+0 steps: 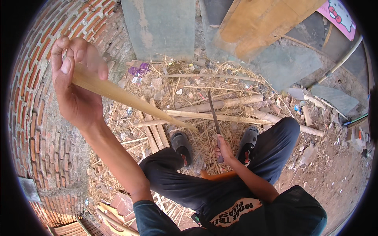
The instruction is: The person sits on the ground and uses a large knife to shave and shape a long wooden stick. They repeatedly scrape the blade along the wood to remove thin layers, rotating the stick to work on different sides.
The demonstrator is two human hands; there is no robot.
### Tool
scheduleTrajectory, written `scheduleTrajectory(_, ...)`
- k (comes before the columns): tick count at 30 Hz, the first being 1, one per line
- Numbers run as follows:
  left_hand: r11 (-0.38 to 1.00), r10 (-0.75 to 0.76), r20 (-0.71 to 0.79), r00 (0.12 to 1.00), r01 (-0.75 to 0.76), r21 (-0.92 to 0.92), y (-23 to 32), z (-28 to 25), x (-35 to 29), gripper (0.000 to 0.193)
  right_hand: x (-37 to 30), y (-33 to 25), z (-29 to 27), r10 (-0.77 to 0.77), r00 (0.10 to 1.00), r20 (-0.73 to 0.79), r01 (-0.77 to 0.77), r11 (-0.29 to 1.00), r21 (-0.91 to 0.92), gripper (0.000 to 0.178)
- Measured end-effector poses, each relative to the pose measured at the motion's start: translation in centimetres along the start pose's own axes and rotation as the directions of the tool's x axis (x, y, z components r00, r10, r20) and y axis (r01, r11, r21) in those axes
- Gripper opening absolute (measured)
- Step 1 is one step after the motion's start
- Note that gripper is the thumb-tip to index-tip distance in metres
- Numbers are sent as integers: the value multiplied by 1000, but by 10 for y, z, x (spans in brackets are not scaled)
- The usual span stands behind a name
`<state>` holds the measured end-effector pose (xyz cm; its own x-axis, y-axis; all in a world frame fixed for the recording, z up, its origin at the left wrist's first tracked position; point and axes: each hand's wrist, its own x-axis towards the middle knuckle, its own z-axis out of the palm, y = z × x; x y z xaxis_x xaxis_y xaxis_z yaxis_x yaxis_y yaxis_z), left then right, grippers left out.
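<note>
Raised high on the left, my left hand [78,90] is closed round the upper end of a pale bamboo piece [130,101]. The piece slants down to the right, and its far end comes down near the litter between my shoes. Its index fingers are slightly blurred. In front of my seated body, my right hand [224,149] grips the handle of a machete [214,112], whose long dark blade points away from me. The blade passes over several bamboo poles [224,104] on the ground, apart from the bamboo piece I hold.
A brick wall [43,118] curves along the left. Grey panels [159,31] and a brown board [260,27] lean at the back. Straw-like shavings [157,86] cover the ground, with wood strips [155,131] beside my left shoe [180,143]. A pink picture panel [338,17] stands far right.
</note>
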<state>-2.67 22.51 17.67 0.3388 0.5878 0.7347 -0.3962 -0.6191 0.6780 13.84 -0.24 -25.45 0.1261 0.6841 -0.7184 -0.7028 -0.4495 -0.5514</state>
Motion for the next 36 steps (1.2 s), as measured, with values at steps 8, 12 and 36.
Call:
scheduleTrajectory(8, 915, 74, 240, 968, 30, -402, -39, -15, 5, 72, -13, -26, -13, -121, 992, -28, 120, 992, -26, 50)
scheduleTrajectory(12, 910, 60, 261, 963, 55, -412, -46, -8, 8, 58, -29, -42, 3, -170, 985, 24, 171, 982, -82, 51)
scheduleTrajectory(36, 895, -35, 382, 924, 199, -399, -21, 35, 6, 51, -106, -108, 111, -126, 883, 453, 158, 987, -33, 46)
